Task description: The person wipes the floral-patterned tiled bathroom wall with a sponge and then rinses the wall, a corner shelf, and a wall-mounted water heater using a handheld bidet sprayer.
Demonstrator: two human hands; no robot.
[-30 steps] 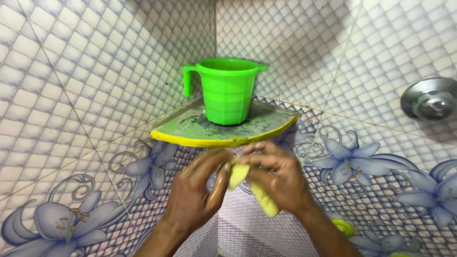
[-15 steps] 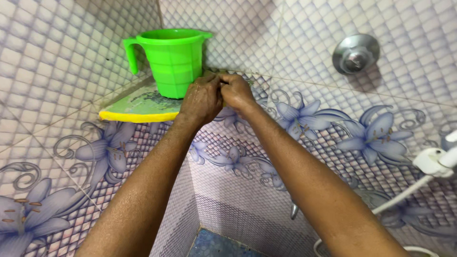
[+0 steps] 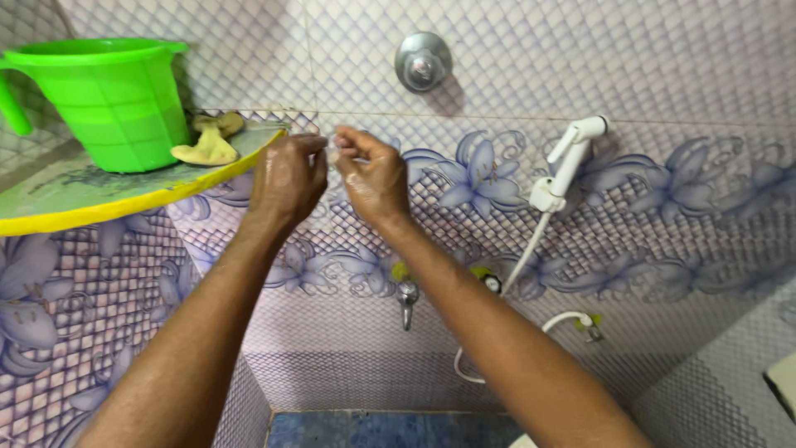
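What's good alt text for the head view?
Left hand and right hand meet fingertip to fingertip before a tiled bathroom wall; anything pinched between them is too small to tell. A green jug and yellow cloth sit on the corner shelf; a white sprayer hangs right.

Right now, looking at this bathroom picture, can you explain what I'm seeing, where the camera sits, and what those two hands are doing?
There is no machine here, just a person's two bare arms. The camera is worn on that person's head and looks down along the arms, so you see what they see.

The left hand and right hand are raised together in front of a tiled wall with blue flowers. Their fingertips pinch something small and pale between them; it is too small to tell what.

To the left is a corner shelf with a yellow edge. On it stand a green plastic jug and a crumpled yellowish cloth.

On the wall are a round metal knob, a white hand sprayer with its hose, and a small metal tap lower down.
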